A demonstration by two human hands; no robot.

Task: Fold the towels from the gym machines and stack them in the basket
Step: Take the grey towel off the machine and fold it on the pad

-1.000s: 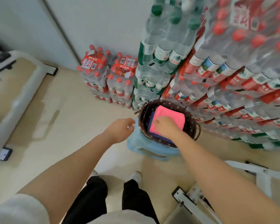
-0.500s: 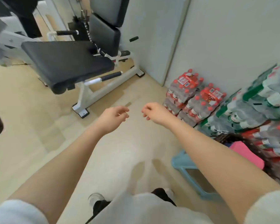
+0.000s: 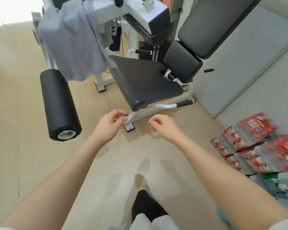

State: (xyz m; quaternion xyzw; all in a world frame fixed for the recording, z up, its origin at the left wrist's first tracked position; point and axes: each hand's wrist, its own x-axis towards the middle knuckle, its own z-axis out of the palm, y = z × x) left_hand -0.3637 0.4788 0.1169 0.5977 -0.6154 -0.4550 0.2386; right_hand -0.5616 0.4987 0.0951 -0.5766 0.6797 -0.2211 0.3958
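Grey towel (image 3: 70,42) hangs draped over the upper frame of a white gym machine (image 3: 133,12) at the top left of the view, its cloth falling in loose folds down past the machine's side, with the lower hem ending just above a black foam roller pad (image 3: 60,105). That roller sticks out toward the camera, its metal end cap facing down and forward. Beside the towel, to the right, sits the machine's black padded seat (image 3: 143,83), tilted, with a black backrest (image 3: 211,25) rising behind it near the pale wall (image 3: 259,67). A white handle with a black grip (image 3: 175,105) juts out under the seat's front edge, and the machine's white foot (image 3: 130,127) rests on the beige floor (image 3: 15,130)

Both bare forearms reach forward over the floor, well short of the towel. The left hand (image 3: 109,125) holds nothing; its fingers are loosely curled, with thumb and fingertips close together in front of the machine's foot. The right hand (image 3: 163,127) is likewise free of any object, fingers hanging in a relaxed curl, palm turned down. The two hands are near each other but apart

Along the right edge of the floor, against the wall, lie shrink-wrapped packs of red-capped water bottles (image 3: 251,143), stacked in two layers. Green-labelled packs (image 3: 278,185) lie just in front of them, blurred. At the bottom edge a black trouser leg (image 3: 146,208) and a white hem show
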